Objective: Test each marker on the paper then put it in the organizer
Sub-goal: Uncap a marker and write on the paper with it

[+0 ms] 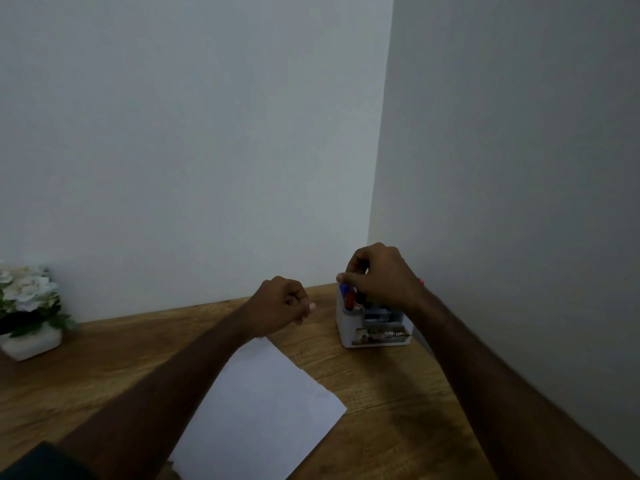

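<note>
The right hand (379, 277) pinches a marker at the grey desk organizer (372, 322), where blue and red markers (347, 296) already stand. The left hand (282, 304) hovers clenched, holding nothing, above the white paper (263, 410). No loose markers show, so the task looks nearly finished.

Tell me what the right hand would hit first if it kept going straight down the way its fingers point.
Most likely the markers standing in the organizer: the right hand sits directly over them, fingers curled down at their tops. Contact itself is unclear.

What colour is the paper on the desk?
White: the paper shows plainly in the head view.
</note>
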Demonstrator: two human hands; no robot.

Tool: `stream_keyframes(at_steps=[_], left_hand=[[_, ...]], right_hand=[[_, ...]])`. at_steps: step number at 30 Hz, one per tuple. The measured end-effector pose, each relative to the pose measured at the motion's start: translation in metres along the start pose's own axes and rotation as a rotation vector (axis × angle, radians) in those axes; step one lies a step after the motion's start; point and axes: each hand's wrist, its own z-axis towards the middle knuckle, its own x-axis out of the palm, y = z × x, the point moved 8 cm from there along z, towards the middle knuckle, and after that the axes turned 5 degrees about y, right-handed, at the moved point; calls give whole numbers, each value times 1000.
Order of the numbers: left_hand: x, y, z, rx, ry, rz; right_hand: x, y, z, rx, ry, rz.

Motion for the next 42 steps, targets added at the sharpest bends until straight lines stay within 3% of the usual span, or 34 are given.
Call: stream_keyframes(at_steps=[8, 20, 23, 28, 31, 36, 42], left_hand=[[-38, 24, -50, -66, -54, 2], [-155, 121, -251, -297, -288, 132], [-183, 144, -307, -406, -373, 211], [-208, 175, -372, -571, -439, 220], [-213, 180, -385, -579, -450, 240], [-210, 179, -376, -546, -506, 124], [-181, 173, -312, -473, -456, -72]], right_hand=[[23, 65, -13, -188, -128, 109], [215, 265, -70, -617, 364, 171], [261, 305, -90, -677, 516, 157], [308, 359, -122, -666, 607, 65], [327, 374, -130, -657, 607, -78], [313, 362, -116, -609, 532, -48], [253, 278, -76, -543, 368, 7]])
